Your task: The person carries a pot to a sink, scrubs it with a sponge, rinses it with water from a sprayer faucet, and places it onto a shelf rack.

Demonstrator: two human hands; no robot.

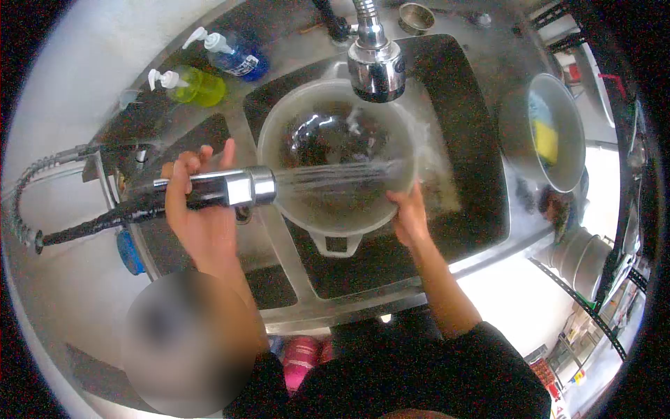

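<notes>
My left hand (202, 216) is wrapped round the black and chrome handle of a spray nozzle (241, 190), which points to the right. Water streams from its head across a large round grey pot (338, 225) in the sink (464, 146). At the pot's right rim, my right hand (410, 213) grips the edge with its thumb over the rim. A square-holed lug sticks out from the near side of the pot. Directly above the pot's far rim hangs a chrome faucet head (377, 70).
Behind the left basin stand a yellow-green pump bottle (199, 86) and a blue one (241, 63). A metal basin (574, 119) holding a yellow sponge (546, 142) is to the right. A small metal bowl (417, 19) sits at the back. The sprayer's hose (28, 188) loops at left.
</notes>
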